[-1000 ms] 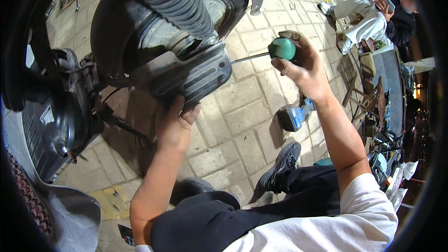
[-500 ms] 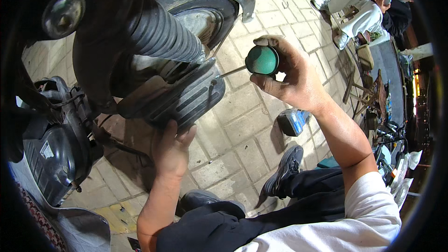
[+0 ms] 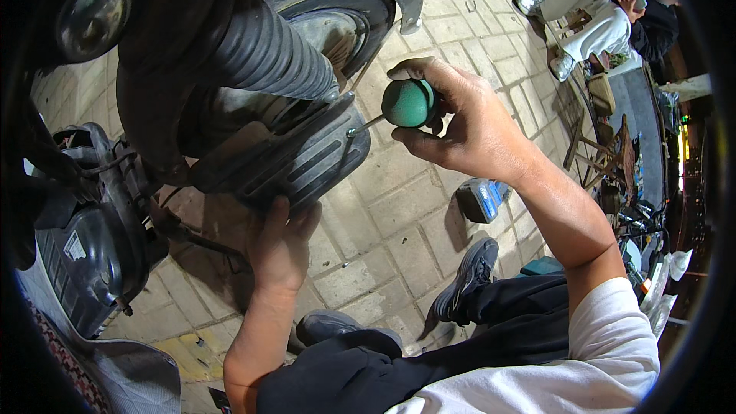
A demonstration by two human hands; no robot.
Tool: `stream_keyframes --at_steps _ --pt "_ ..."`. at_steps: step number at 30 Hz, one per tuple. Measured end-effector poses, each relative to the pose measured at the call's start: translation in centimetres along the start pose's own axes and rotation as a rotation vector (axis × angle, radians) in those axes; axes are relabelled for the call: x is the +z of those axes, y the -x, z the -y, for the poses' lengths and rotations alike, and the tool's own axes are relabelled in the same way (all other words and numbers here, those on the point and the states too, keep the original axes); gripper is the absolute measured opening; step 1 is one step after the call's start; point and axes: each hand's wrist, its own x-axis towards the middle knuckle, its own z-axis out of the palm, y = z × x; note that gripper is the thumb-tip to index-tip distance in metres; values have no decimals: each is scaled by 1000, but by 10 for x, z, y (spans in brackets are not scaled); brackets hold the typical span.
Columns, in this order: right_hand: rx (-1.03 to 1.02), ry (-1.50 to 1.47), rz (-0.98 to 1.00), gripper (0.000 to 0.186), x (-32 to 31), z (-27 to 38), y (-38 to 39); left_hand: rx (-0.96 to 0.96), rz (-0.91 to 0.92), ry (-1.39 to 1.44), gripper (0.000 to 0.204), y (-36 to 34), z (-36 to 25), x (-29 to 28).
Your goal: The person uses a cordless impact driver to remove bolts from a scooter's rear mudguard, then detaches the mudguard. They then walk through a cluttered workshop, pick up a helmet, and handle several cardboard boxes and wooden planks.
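My right hand (image 3: 464, 119) is closed round the green, ball-shaped handle of a screwdriver (image 3: 410, 103). Its thin shaft runs left and down to a small screw (image 3: 351, 133) at the corner of a ribbed black plastic cover (image 3: 307, 155). The cover sits below a corrugated rubber boot (image 3: 268, 54) beside the wheel (image 3: 360, 31). My left hand (image 3: 280, 249) supports the cover's lower edge from beneath, its thumb against it; the fingers behind are partly hidden.
A blue and black power-tool battery or tool part (image 3: 481, 199) lies on the paving right of the cover. My shoe (image 3: 469, 280) is below it. At left stands a black vehicle part (image 3: 96, 249). Wooden stools (image 3: 590, 149) and a seated person (image 3: 590, 15) are at upper right.
My right hand and the screwdriver handle have shifted a little left, and the handle has tilted, with the grip altered. My left hand stays against the cover.
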Motion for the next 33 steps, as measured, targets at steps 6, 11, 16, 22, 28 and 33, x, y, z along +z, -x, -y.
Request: stream_keyframes --at_steps 6,11,16,22,28,33 --pt "-263 157 167 64 -4 14 -20 -33 4 -27 37 -1 -2 -2" --pt "-337 189 292 58 -12 22 -38 -31 13 4 34 -1 -2 -5" --pt "-105 181 204 53 -12 25 -35 -50 7 27 34 -2 1 -10" --pt "-319 233 156 52 -6 25 -34 132 97 -314 32 -5 5 -15" --pt "-284 456 133 46 0 33 -34 -49 24 15 40 -3 1 -10" --pt "-156 429 301 51 -3 36 -31 -39 56 -2 45 -2 -1 -8"
